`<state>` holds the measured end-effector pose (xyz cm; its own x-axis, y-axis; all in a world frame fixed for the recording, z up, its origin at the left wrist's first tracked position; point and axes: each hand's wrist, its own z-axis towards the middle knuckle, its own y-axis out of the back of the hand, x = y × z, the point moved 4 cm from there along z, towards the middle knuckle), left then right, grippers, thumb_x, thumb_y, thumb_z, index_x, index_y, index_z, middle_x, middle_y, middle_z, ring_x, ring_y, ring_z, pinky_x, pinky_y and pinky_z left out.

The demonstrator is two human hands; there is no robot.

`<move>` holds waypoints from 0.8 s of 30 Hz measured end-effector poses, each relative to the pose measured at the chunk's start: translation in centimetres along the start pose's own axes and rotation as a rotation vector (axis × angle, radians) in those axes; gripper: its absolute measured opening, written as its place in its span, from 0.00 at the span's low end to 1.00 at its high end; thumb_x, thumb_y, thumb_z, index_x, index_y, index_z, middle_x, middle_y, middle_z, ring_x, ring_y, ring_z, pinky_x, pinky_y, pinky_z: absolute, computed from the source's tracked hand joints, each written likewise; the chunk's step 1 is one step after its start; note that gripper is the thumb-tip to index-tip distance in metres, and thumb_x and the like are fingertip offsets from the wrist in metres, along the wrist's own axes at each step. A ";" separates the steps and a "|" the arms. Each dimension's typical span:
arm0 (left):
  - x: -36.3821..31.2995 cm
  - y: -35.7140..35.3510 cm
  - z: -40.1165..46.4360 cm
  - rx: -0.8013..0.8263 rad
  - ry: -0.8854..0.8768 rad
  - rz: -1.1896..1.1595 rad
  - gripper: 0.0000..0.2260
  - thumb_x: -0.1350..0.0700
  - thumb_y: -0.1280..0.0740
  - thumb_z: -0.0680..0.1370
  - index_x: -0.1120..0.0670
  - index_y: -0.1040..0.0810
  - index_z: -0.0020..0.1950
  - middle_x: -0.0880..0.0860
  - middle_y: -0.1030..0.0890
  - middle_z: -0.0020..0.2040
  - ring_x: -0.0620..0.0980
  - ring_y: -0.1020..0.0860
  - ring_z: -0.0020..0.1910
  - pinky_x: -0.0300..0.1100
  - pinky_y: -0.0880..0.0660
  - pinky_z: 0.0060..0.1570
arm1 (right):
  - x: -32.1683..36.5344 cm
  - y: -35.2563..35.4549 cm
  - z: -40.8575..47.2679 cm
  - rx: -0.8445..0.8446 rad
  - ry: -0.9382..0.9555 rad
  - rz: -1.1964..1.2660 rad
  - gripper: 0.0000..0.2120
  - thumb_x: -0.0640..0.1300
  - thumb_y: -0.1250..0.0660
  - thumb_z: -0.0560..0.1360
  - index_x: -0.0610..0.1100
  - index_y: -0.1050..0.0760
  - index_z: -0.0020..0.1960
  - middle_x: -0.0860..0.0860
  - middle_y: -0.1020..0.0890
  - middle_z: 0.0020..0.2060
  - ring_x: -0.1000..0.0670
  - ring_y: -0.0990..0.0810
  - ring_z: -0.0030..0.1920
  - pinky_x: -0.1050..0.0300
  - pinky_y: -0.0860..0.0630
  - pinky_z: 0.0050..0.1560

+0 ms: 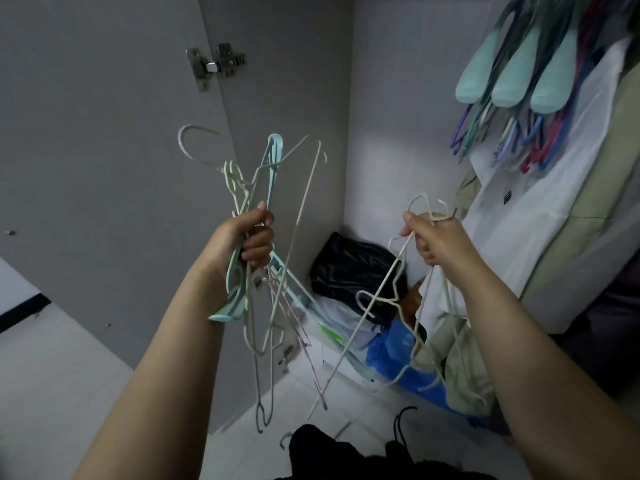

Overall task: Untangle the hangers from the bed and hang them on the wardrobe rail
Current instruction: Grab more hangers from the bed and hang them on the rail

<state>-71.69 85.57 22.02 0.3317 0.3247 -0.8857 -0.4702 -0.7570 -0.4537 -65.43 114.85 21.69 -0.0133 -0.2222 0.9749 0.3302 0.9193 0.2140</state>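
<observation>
The left hand (pixel 254 237) is curled tight round a tangled bundle of hangers (pixel 263 258), held up in front of the open grey wardrobe door (pixel 104 150): thin, pale coated-wire hangers with rounded hooks, knotted through a broader, flat mint-green plastic hanger (pixel 272 174), with a slim pink wire strand trailing low in the bunch. The wires cross at odd angles, one long straight bar slanting from top to bottom, and one hook juts free at the upper left. The right hand (pixel 434 237) pinches and grips a second cluster of white wire hangers (pixel 398 292), their bent shoulders and hooks dangling below the fist over the wardrobe's floor. Both bundles hang in the air, well apart from each other. At the upper right, hung hangers (pixel 519 74) crowd together inside the wardrobe: three smooth, paddle-shaped mint shoulder ends and thinner purple, blue and magenta ones, beside a white garment (pixel 554 188). Below sit a crumpled glossy black bag (pixel 349 265) and a blue plastic bag (pixel 401 341). A metal hinge (pixel 216 64) is fixed on the door.
</observation>
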 end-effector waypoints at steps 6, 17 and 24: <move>0.7 0.6 0.4 -0.103 0.001 0.190 0.14 0.53 0.45 0.82 0.55 0.34 0.38 0.47 0.41 0.20 0.43 0.44 0.16 0.32 0.48 0.19 | 1.6 -0.1 -0.1 -0.075 0.096 0.079 0.25 0.52 0.35 0.77 0.44 0.35 0.25 0.53 0.36 0.17 0.54 0.39 0.18 0.66 0.42 0.22; 1.1 2.0 0.6 -0.122 -0.063 0.248 0.13 0.56 0.46 0.83 0.58 0.30 0.41 0.48 0.41 0.20 0.43 0.44 0.16 0.32 0.46 0.21 | 2.7 2.5 0.7 -0.176 0.146 -0.133 0.27 0.61 0.38 0.76 0.45 0.37 0.26 0.45 0.34 0.24 0.50 0.34 0.24 0.60 0.36 0.31; 1.0 0.3 0.4 -0.078 -0.112 0.315 0.13 0.56 0.46 0.83 0.61 0.28 0.45 0.49 0.41 0.22 0.44 0.44 0.17 0.32 0.46 0.22 | 2.9 1.4 0.7 -0.112 0.145 -0.577 0.25 0.59 0.44 0.79 0.40 0.32 0.35 0.40 0.29 0.32 0.45 0.30 0.33 0.54 0.36 0.38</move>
<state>-71.81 85.89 20.95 0.0861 0.1251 -0.9884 -0.4694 -0.8700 -0.1510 -65.72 115.72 24.86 -0.0940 -0.7237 0.6837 0.4057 0.5993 0.6901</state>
